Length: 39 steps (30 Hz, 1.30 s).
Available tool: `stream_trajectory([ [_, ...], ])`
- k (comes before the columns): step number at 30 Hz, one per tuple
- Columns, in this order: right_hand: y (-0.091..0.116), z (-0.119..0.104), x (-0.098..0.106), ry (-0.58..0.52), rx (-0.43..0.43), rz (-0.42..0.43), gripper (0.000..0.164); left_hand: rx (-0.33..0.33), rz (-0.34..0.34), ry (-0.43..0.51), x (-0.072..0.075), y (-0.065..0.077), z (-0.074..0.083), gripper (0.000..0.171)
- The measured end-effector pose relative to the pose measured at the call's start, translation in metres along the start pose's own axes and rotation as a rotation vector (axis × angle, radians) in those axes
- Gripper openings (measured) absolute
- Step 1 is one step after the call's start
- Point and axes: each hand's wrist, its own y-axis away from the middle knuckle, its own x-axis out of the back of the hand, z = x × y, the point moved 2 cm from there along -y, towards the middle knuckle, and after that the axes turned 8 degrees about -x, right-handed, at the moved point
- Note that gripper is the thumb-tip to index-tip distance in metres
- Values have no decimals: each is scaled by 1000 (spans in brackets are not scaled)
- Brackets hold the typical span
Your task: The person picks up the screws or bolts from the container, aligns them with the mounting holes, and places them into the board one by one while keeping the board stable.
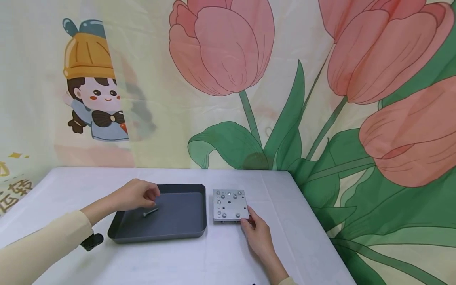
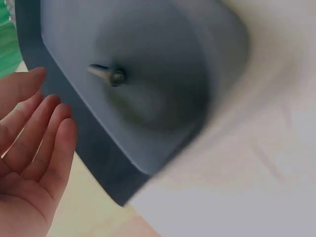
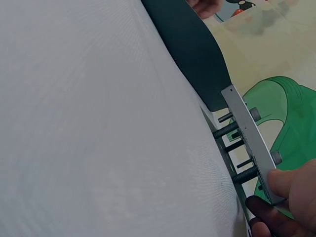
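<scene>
Over the dark grey tray [image 1: 167, 233] is my left hand [image 1: 137, 194], its fingers loosely bent with nothing between thumb and fingertips. A single bolt [image 1: 150, 212] shows below that hand, within the tray; the left wrist view has the bolt [image 2: 111, 75] with its head toward the camera. My right hand [image 1: 257, 231] pinches the near right corner of a square metal plate [image 1: 229, 208], thumb on top and fingers below. Several screws sit in the plate, and the right wrist view shows threaded shanks [image 3: 226, 129] sticking out under it, with screw heads [image 3: 255, 113] above.
A white cloth [image 1: 171, 265] covers the table, and the plate is just right of the tray. Behind the table's far edge hangs a backdrop [image 1: 221, 51] printed with tulips. A black strap piece [image 1: 92, 241] shows under the left sleeve [image 1: 50, 241].
</scene>
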Motion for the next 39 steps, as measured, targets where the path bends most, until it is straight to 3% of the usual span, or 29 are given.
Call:
stream_trajectory([
  [6, 1, 1, 0, -9, 7, -8, 55, 48, -27, 49, -6, 17, -10, 23],
  [21, 0, 0, 1, -9, 5, -10, 56, 203, -3, 123, -25, 28, -15, 27],
  [31, 2, -1, 2, -26, -6, -13, 56, 186, 32, 78, -30, 32, -19, 24],
  [39, 2, -1, 1, -24, -8, -7, 55, 104, 41, 0, -31, 35, -23, 15],
])
